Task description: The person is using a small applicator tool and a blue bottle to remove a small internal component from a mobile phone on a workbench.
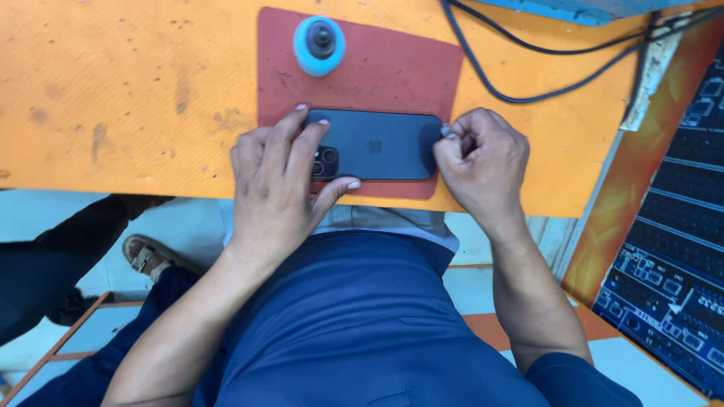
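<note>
**Phone pinned on the mat**

A blue suction cup (319,45) sits at the red mat's (392,71) far edge; black cables (528,90) loop toward the table's right corner. The left hand (275,181) lies flat, pressing the phone (377,143) near the table's front edge. The right hand (483,162), curled, pinches a small tool (445,130) at the phone's end.

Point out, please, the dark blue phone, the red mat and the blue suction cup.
dark blue phone (385,143): head view, middle of its back.
red mat (392,71): head view, bare part above the phone.
blue suction cup (319,45): head view, its blue rim.
</note>
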